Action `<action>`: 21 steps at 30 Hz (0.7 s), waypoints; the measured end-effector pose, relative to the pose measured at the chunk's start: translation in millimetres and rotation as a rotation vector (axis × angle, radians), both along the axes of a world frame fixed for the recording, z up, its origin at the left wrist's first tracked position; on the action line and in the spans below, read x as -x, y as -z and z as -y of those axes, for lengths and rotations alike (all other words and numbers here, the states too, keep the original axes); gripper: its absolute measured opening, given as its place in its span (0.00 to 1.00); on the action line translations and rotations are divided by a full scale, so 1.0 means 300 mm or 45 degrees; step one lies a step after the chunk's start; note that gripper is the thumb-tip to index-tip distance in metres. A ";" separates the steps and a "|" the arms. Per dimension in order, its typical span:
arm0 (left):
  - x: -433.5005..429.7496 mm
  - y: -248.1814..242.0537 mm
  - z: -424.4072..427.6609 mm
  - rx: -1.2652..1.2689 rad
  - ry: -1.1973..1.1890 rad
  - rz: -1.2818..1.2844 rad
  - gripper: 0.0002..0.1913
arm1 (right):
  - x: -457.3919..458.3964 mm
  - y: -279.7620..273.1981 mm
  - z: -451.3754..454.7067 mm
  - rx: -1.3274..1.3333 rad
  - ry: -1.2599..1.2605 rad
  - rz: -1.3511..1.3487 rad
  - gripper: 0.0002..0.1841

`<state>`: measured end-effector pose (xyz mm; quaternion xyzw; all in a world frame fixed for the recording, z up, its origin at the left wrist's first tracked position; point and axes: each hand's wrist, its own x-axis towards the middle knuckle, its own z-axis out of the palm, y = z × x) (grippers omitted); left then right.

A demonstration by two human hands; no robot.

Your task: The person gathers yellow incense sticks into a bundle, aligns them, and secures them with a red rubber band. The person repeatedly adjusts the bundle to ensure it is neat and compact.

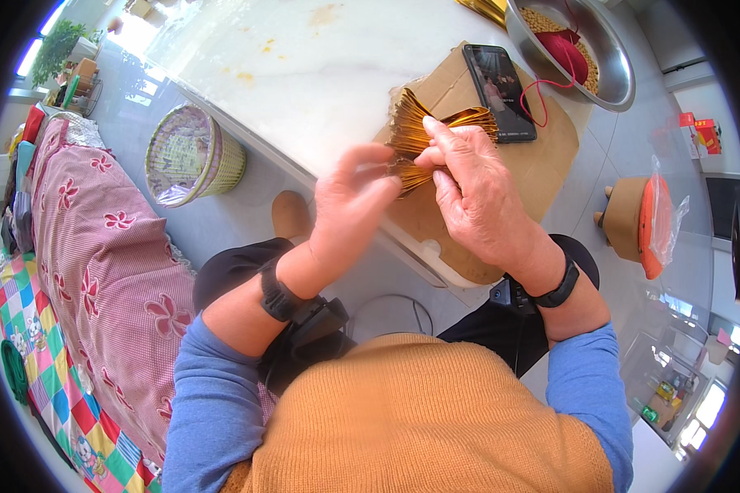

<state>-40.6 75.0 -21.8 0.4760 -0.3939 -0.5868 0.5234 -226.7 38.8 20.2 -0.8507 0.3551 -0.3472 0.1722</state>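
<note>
A fan-like bundle of folded gold foil paper [412, 126] lies over a piece of brown cardboard [539, 166] at the table's near corner. My right hand [484, 191] pinches the bundle near its middle, thumb and fingers bent around it. At the bundle's left edge is my left hand [361, 203], slightly blurred, its thumb and fingers apart; whether the fingertips touch the paper is unclear. A black smartphone [499, 92] with a lit screen rests on the cardboard just beyond the right hand. Red string [546, 83] runs across the phone's edge.
A steel basin [620, 74] with beans and a red wound bundle stands at the far right, beside more gold paper [487, 9]. The pale table [320, 68] has a straight left edge. On the floor are a wicker-like basket [228, 163] and a stool with an orange top [650, 228].
</note>
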 end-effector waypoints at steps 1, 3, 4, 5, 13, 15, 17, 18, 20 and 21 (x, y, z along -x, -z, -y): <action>-0.001 0.004 0.000 0.005 0.008 -0.012 0.15 | -0.001 0.000 0.001 0.004 -0.001 0.001 0.29; 0.000 0.016 0.006 0.046 0.020 0.032 0.14 | -0.001 0.000 0.000 0.001 0.002 0.003 0.29; 0.001 0.023 0.010 0.068 0.026 0.054 0.14 | -0.001 0.001 0.000 -0.005 0.006 0.004 0.29; 0.004 0.030 0.014 0.096 0.027 0.130 0.13 | 0.000 0.001 -0.001 -0.011 0.007 0.008 0.29; 0.016 0.053 0.033 0.196 -0.019 0.598 0.07 | -0.002 0.004 -0.005 -0.025 0.014 0.056 0.28; 0.023 0.053 0.038 0.254 -0.047 0.546 0.06 | 0.007 0.002 -0.008 0.042 0.075 0.149 0.24; 0.029 0.052 0.040 0.274 -0.061 0.496 0.06 | 0.034 -0.002 -0.008 0.172 0.186 0.254 0.20; 0.031 0.051 0.041 0.268 -0.062 0.475 0.05 | 0.040 0.003 -0.009 0.167 0.231 0.405 0.16; 0.032 0.049 0.041 0.277 -0.068 0.468 0.05 | 0.059 0.011 -0.026 -0.004 0.313 0.696 0.17; 0.032 0.048 0.041 0.293 -0.071 0.480 0.05 | 0.064 0.019 -0.035 -0.061 0.346 0.831 0.18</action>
